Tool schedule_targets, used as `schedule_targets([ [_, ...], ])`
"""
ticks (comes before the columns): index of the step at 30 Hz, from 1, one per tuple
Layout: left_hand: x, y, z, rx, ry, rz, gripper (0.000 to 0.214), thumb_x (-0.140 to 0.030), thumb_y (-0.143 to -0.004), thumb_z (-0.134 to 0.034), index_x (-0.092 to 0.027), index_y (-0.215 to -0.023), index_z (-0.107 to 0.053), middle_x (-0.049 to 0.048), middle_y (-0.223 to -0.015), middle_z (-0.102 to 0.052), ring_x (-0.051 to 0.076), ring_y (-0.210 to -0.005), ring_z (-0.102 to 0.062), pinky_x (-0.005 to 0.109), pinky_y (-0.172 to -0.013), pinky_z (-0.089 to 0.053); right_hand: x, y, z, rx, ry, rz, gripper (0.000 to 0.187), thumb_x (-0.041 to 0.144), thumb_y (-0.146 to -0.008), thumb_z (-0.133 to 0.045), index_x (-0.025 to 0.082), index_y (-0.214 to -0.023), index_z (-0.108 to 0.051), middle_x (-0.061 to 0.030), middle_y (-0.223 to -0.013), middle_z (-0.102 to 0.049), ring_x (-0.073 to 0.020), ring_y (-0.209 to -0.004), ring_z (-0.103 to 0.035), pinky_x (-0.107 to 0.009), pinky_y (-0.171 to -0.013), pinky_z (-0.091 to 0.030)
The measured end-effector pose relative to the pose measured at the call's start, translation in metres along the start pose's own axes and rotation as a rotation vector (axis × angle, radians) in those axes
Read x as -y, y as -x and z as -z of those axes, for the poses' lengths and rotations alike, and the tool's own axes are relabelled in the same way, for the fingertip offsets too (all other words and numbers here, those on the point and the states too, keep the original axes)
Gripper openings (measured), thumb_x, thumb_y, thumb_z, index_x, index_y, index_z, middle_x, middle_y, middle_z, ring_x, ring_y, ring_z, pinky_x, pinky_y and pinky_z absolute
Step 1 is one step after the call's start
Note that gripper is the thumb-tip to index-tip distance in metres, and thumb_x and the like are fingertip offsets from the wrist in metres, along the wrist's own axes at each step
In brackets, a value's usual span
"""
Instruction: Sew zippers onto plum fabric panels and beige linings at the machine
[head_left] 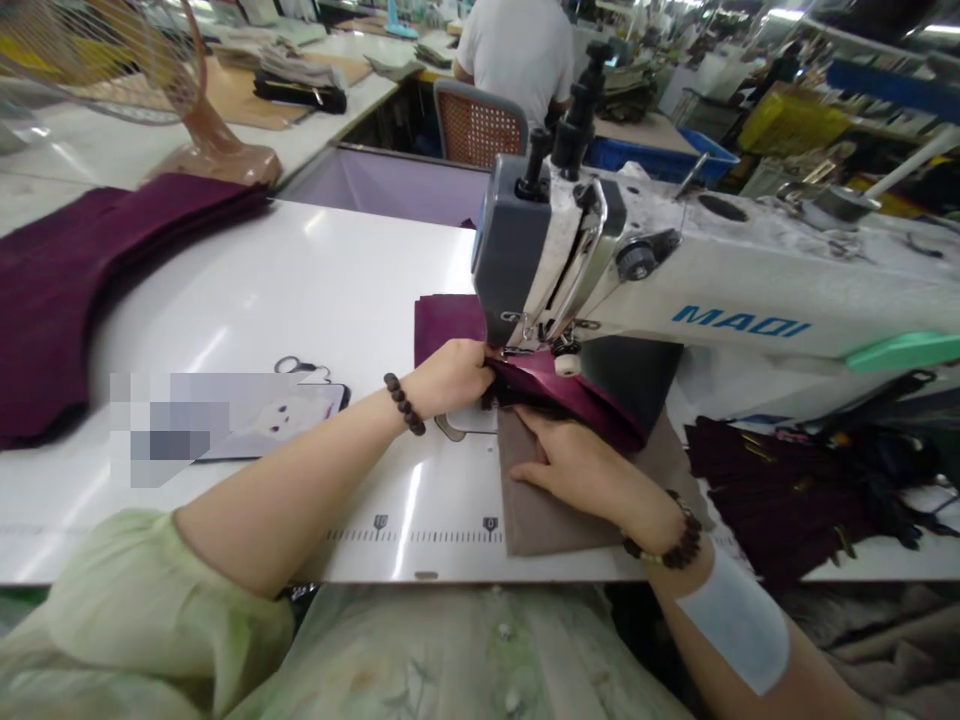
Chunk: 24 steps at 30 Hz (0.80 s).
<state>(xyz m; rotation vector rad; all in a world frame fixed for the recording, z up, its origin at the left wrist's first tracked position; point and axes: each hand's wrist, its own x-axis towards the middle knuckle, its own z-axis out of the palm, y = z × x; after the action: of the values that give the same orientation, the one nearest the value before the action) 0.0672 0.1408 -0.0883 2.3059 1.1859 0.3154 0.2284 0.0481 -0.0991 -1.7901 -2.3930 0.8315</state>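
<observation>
Nearest, a printed scale [442, 536] runs along the front edge of the white table [262, 260]. Just beyond it, a taupe panel [555, 520] lies flat on the table, in front of the sewing machine [592, 260]. The right hand [577, 465] rests on that panel, thumb and fingers apart, its fingertips against the near edge of a folded maroon piece [581, 395]; whether they press or reach under the fold is hidden.

A little farther and to the left, the left hand [454, 380] has its fingers closed on the maroon piece's edge, right beside the needle area. The piece sits under the machine head, with a dark panel [637, 380] to its right. Its long axis slants from far left to near right, and the folded end points near and right; a flat part shows past the left hand.

The step in hand looks like steering the layers beneath the presser foot. The next move seems to call for the left hand to keep the edge aligned while the right supports the fold, fingers clear of the needle.

To the left lies a phone [304, 420]; farther off are stacked maroon panels [90, 270], a fan [217, 155] and a seated person [514, 55].
</observation>
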Motion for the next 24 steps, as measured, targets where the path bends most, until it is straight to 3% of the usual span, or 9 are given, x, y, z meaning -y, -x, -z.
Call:
schedule_targets([
  [3,0.001,0.002,0.002,0.057,-0.013,-0.035,0.033,-0.001,-0.075,-0.043,-0.017,-0.095,-0.065,0.0023,-0.096,-0.068,0.016,-0.091,-0.063,0.021,-0.08,-0.046,-0.003,-0.001,0.003,-0.004,-0.073,0.009,0.075,0.03,-0.074,-0.065,0.015,-0.138,-0.03,-0.006,-0.087,-0.063,-0.0185,-0.08,-0.059,-0.03,-0.075,-0.043],
  [8,-0.001,0.007,0.001,0.099,-0.077,-0.022,0.016,-0.014,-0.077,-0.058,-0.017,-0.092,-0.064,0.0019,-0.084,-0.069,0.017,-0.081,-0.064,0.02,-0.068,-0.046,-0.002,0.0,0.004,-0.029,-0.157,0.045,0.069,0.028,-0.073,-0.065,0.021,-0.135,-0.035,-0.0054,-0.096,-0.061,-0.0194,-0.091,-0.056,-0.032,-0.079,-0.042],
  [13,-0.007,0.011,-0.012,0.02,-0.171,0.044,0.039,-0.031,-0.066,-0.073,-0.013,-0.099,-0.061,0.0092,-0.087,-0.067,0.026,-0.085,-0.064,0.028,-0.069,-0.048,-0.002,0.0,0.004,-0.038,-0.186,0.057,0.065,0.028,-0.072,-0.067,0.02,-0.13,-0.041,-0.0064,-0.1,-0.06,-0.0212,-0.098,-0.055,-0.033,-0.083,-0.042],
  [19,-0.012,0.015,-0.024,-0.033,-0.248,-0.015,0.011,-0.012,-0.073,-0.06,-0.01,-0.083,-0.065,0.0139,-0.092,-0.064,0.028,-0.085,-0.063,0.037,-0.076,-0.049,0.0,0.001,0.002,-0.064,-0.159,0.053,0.059,0.028,-0.072,-0.067,0.015,-0.126,-0.045,-0.0108,-0.11,-0.059,-0.0228,-0.102,-0.054,-0.033,-0.085,-0.042],
  [21,-0.012,0.016,-0.025,-0.04,-0.237,-0.064,0.013,-0.007,-0.073,-0.054,-0.011,-0.078,-0.065,0.0129,-0.09,-0.064,0.027,-0.086,-0.062,0.038,-0.08,-0.048,0.003,0.006,0.003,-0.081,-0.133,0.05,0.057,0.03,-0.074,-0.065,0.014,-0.125,-0.046,-0.012,-0.114,-0.058,-0.0234,-0.102,-0.055,-0.034,-0.087,-0.042],
  [24,-0.006,0.017,-0.021,-0.067,-0.186,-0.117,0.022,-0.002,-0.072,-0.05,-0.013,-0.083,-0.066,0.008,-0.09,-0.066,0.022,-0.089,-0.061,0.034,-0.083,-0.048,0.006,0.013,0.01,0.058,-0.151,0.091,0.059,0.032,-0.078,-0.06,0.018,-0.132,-0.04,-0.0077,-0.102,-0.064,-0.0199,-0.088,-0.06,-0.031,-0.081,-0.045],
])
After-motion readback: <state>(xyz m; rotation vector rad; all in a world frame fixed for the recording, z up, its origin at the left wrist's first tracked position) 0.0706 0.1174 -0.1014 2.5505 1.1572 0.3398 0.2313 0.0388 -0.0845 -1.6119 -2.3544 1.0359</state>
